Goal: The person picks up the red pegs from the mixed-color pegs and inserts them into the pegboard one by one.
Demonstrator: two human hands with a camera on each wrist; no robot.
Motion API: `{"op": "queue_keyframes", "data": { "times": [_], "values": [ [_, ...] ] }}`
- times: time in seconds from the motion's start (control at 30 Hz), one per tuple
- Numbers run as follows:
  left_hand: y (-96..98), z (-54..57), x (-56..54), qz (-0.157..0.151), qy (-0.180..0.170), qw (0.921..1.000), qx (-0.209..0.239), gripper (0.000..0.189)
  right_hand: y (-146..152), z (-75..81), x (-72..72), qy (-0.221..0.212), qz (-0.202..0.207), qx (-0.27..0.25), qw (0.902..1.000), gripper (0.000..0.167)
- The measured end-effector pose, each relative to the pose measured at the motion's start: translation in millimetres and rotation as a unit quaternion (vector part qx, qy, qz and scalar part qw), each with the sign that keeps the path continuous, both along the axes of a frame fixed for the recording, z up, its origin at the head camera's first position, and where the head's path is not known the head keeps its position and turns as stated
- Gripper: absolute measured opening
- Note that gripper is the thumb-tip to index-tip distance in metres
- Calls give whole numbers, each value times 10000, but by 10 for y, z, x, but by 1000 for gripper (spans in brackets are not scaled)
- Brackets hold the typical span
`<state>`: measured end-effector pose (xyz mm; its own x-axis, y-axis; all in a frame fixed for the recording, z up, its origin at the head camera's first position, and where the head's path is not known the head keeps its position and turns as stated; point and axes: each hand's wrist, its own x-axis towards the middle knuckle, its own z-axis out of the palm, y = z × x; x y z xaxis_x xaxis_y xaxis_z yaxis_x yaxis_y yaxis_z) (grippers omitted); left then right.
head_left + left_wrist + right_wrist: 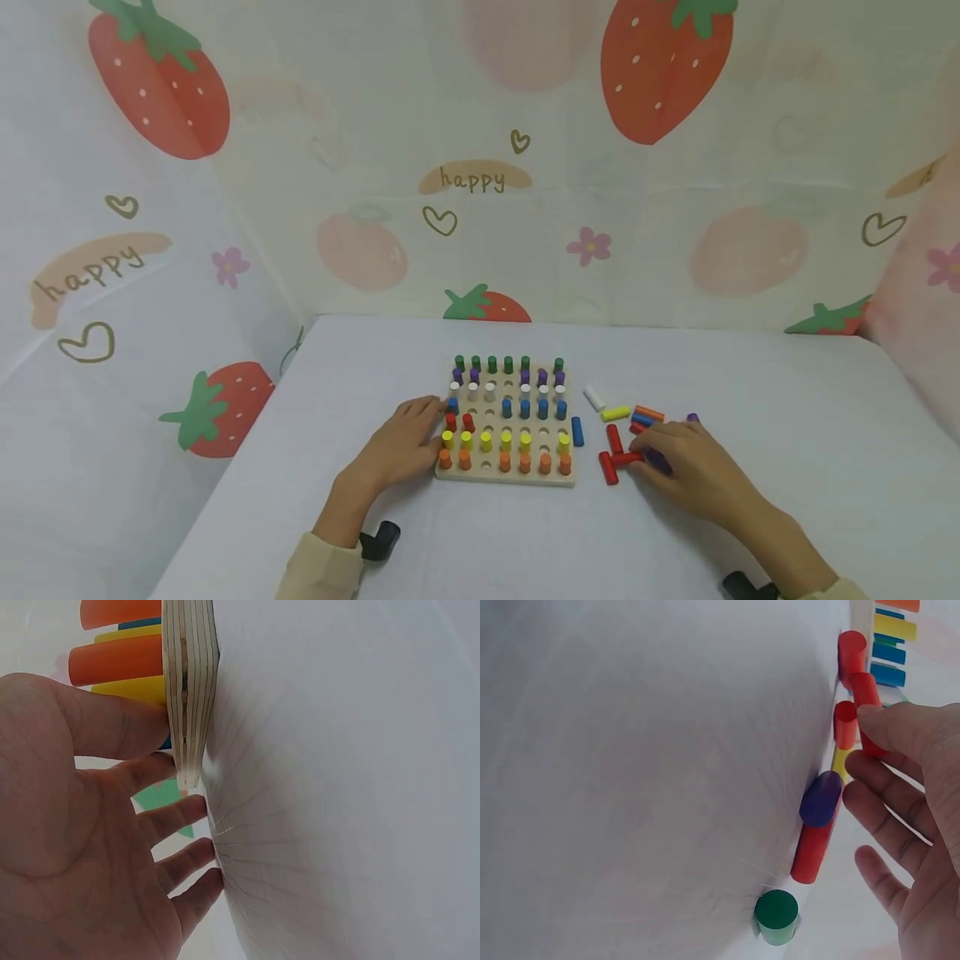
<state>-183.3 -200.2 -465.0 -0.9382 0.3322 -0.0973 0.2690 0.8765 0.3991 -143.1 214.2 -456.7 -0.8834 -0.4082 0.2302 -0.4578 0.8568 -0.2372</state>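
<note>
A wooden pegboard (pixel 504 480) stands on the white-covered table, holding rows of coloured pegs: green, purple, white, blue, red, yellow and orange. The red row has two pegs (pixel 468 422) at its left end. At the board's left side is my left hand (pixel 393 446); its thumb and index finger touch the board's edge (pixel 191 690), the other fingers extended against the tablecloth. To the right of the board, my right hand (pixel 697 471) pinches a red peg (pixel 865 690) between thumb and fingertips, low over the loose pegs. Two more red pegs (pixel 608 468) lie beside it.
Loose pegs are scattered right of the board: a white peg (pixel 593 398), a yellow peg (pixel 616 413), an orange peg (pixel 648 413) and a blue peg (pixel 577 432) close to the board. A purple peg (pixel 821 799) and a green peg (pixel 777 917) lie near the right hand.
</note>
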Motion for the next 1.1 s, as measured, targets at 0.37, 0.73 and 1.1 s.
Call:
{"op": "queue_keyframes", "data": {
  "times": [0.37,0.73,1.1],
  "values": [
    [20,2,2,17,9,10000,23,61,25,48,18,-58,29,-17,10000,23],
    [45,7,5,14,-35,10000,12,62,31,100,64,-22,-56,-55,10000,27],
    [19,16,21,66,-34,10000,26,61,-26,124,18,126,165,-18,9998,21]
  ]
}}
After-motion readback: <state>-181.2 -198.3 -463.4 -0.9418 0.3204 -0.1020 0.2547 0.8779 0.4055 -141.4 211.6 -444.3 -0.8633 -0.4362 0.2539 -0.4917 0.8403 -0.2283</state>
